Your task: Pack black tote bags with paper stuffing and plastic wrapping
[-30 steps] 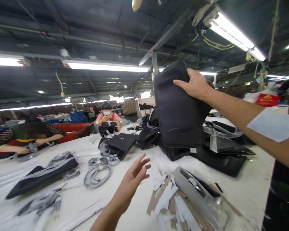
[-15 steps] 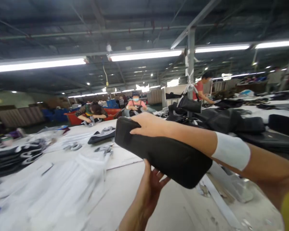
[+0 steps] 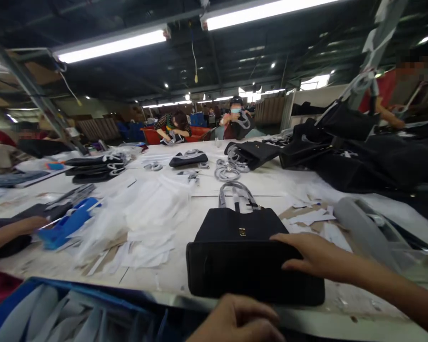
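Blue, the bin (image 3: 7,309) at lower left of the frame holds pale pieces (image 3: 34,308), probably to collect them within reach. White strips (image 3: 148,251) lie on the desk (image 3: 201,204), left of centre. At bottom centre, the left hand (image 3: 235,322) is cut off; whether its bent fingers clasp anything I cannot tell. Just above, a black bag (image 3: 246,270) lies near the desk's front edge, base facing the wearer, grey handles (image 3: 236,184) pointing away. Right of centre, the right hand (image 3: 308,256) has its grip around the bag's edge, seemingly to steady it.
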Available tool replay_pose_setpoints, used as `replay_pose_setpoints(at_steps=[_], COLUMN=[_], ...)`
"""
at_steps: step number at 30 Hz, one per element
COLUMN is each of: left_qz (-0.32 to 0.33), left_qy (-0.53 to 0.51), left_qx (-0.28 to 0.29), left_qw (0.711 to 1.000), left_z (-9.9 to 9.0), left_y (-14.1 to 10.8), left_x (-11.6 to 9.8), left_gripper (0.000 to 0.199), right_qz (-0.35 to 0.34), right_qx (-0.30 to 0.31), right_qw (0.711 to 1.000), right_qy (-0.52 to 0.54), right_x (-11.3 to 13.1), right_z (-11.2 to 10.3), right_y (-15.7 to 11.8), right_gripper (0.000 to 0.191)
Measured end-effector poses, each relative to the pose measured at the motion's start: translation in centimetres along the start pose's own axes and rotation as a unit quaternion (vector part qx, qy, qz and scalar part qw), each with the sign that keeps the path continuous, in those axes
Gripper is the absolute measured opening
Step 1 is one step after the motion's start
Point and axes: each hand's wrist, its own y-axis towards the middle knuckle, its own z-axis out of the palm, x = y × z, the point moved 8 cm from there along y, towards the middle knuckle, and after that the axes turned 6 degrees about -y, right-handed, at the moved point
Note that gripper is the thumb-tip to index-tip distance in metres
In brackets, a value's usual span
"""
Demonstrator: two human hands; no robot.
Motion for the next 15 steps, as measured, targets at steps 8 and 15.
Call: replay_pose_setpoints(at_steps=[8, 15], left_qz=[0.183, 0.098], left_qy=[0.550, 0.631], left_qx=[-0.212, -0.157], left_qw=[0.787, 0.753], left_z=[-6.4, -4.9], left_y=[0.9, 2.6], left_x=[-10.5, -9.1], left_gripper=[0.051, 0.039], right_qz=[-0.028, -0.010], right_qx=[0.014, -0.033], right_qw=[0.999, 0.995], right_qy=[0.042, 0.099], right_x=[0.9, -0.3], right_z=[-0.1, -2.4], right_y=[0.4, 10.0], right_gripper=[0.031, 0.029])
